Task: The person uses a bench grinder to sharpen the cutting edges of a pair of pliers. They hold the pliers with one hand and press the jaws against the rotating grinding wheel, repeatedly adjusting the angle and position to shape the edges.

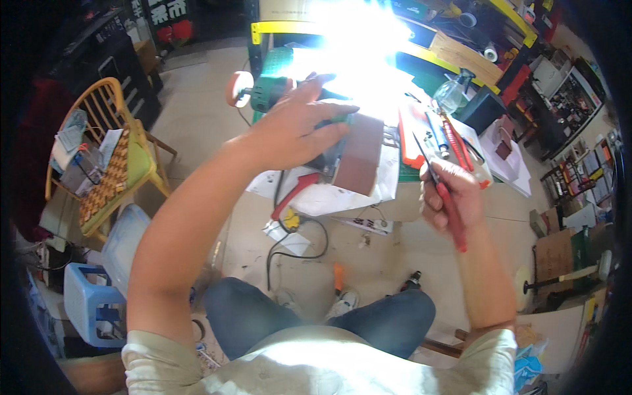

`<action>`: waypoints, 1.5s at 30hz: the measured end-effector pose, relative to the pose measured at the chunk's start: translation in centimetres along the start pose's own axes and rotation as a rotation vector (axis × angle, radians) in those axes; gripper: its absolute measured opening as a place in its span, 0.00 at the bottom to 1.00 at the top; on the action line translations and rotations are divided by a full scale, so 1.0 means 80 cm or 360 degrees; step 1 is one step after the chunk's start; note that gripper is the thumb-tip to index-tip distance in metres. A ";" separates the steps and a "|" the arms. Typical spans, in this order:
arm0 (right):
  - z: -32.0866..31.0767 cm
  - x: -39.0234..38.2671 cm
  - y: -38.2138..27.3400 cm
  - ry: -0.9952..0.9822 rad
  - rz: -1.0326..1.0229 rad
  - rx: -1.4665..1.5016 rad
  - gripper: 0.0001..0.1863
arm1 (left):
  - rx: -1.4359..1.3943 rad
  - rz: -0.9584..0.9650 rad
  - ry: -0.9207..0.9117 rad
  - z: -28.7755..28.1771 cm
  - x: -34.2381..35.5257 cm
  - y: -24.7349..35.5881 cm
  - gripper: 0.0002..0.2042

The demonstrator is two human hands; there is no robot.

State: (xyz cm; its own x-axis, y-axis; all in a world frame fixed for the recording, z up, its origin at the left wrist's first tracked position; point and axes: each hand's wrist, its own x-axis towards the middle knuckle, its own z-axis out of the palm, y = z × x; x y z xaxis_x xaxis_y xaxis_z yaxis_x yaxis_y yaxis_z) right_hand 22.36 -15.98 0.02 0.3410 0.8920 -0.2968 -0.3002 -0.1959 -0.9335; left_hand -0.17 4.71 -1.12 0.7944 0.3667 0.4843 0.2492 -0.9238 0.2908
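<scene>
My left hand (303, 125) reaches over the workbench with its fingers stretched and apart, next to a green power tool (268, 82) with a round orange-brown end piece. Glare hides some of what lies beyond its fingertips. Beside that hand is a flat reddish-brown piece (360, 156), like a board or stiff sheet, on white paper (388, 184). Closed around a red-handled tool with a slim dark pointed end (451, 220), my right hand (456, 191) hovers by the bench's near right side. The tool's point aims up and left; its exact kind is unclear.
A very bright lamp (362, 33) washes out the bench's back. Red-handled tools (455, 141) and a clear spray bottle (453, 92) occupy its right side. A black cable (296, 255) dangles near my knees. Left stand a wooden chair (115, 99) and a blue stool (89, 299).
</scene>
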 end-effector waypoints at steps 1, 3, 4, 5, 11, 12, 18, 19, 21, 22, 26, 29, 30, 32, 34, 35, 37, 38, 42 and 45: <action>-0.005 -0.005 0.018 -0.0191 0.0018 0.0309 0.17 | -0.0006 0.0011 0.0025 0.000 -0.002 -0.001 0.21; -0.008 -0.012 0.056 -0.0767 0.0026 0.1012 0.17 | -0.0028 0.0037 0.0058 0.003 -0.003 -0.003 0.20; -0.009 -0.018 0.072 -0.0770 0.0051 0.1195 0.17 | -0.0037 0.0051 0.0062 0.004 -0.003 -0.006 0.21; -0.008 -0.023 0.087 -0.0895 0.0059 0.1427 0.17 | -0.0041 0.0081 0.0080 0.004 -0.003 -0.008 0.21; 0.005 -0.048 0.128 -0.1064 -0.0146 0.2139 0.09 | 0.0044 0.0156 0.0205 0.009 -0.006 -0.010 0.19; 0.006 -0.052 0.131 -0.1090 -0.0180 0.2212 0.11 | 0.0075 0.0161 0.0213 0.009 -0.006 -0.010 0.19; 0.006 -0.067 0.140 -0.0983 -0.0201 0.2329 0.11 | 0.0119 0.0052 0.0139 0.010 -0.006 -0.011 0.19; 0.005 -0.067 0.141 -0.0985 -0.0202 0.2331 0.10 | 0.0093 0.0063 0.0151 0.010 -0.006 -0.011 0.19; 0.003 -0.066 0.142 -0.1001 -0.0209 0.2321 0.08 | 0.0077 0.0027 0.0148 0.010 -0.007 -0.012 0.20; 0.003 -0.066 0.143 -0.1001 -0.0214 0.2319 0.08 | 0.0036 0.0055 0.0162 0.010 -0.008 -0.012 0.19; 0.000 -0.062 0.148 -0.1065 -0.0214 0.2179 0.09 | -0.0083 0.0078 0.0165 0.008 -0.008 -0.012 0.19; 0.001 -0.063 0.151 -0.0981 -0.0220 0.2091 0.10 | -0.0043 0.0074 0.0150 0.007 -0.007 -0.013 0.19; 0.002 -0.064 0.152 -0.0922 -0.0226 0.2077 0.10 | -0.0017 0.0064 0.0142 0.007 -0.007 -0.014 0.19; 0.001 -0.066 0.152 -0.0931 -0.0181 0.2124 0.10 | 0.0040 0.0059 0.0137 0.007 -0.008 -0.013 0.19; 0.001 -0.068 0.153 -0.0922 -0.0156 0.2157 0.10 | 0.0042 0.0037 0.0131 0.007 -0.008 -0.013 0.20; 0.001 -0.069 0.154 -0.0906 -0.0153 0.2169 0.10 | 0.0017 0.0022 0.0129 0.007 -0.008 -0.013 0.20; 0.000 -0.070 0.156 -0.0875 -0.0131 0.2184 0.11 | 0.0023 -0.0020 0.0133 0.008 -0.007 -0.012 0.20; 0.000 -0.070 0.156 -0.0858 -0.0109 0.2188 0.11 | 0.0054 -0.0048 0.0139 0.010 -0.008 -0.011 0.20; -0.001 -0.073 0.158 -0.0803 -0.0066 0.2239 0.12 | 0.0105 -0.0038 0.0161 0.013 -0.009 -0.011 0.19; -0.002 -0.074 0.158 -0.0781 -0.0044 0.2257 0.12 | 0.0118 -0.0001 0.0154 0.012 -0.010 -0.012 0.19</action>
State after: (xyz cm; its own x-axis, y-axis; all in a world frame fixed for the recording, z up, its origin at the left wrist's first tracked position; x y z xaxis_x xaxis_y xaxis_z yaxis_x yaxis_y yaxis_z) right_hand 16.69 -23.80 -10.02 0.1227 0.9892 0.0805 -0.9872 0.1133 0.1120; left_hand -0.48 5.18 -2.55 0.7378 0.3727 0.5628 0.2927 -0.9279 0.2308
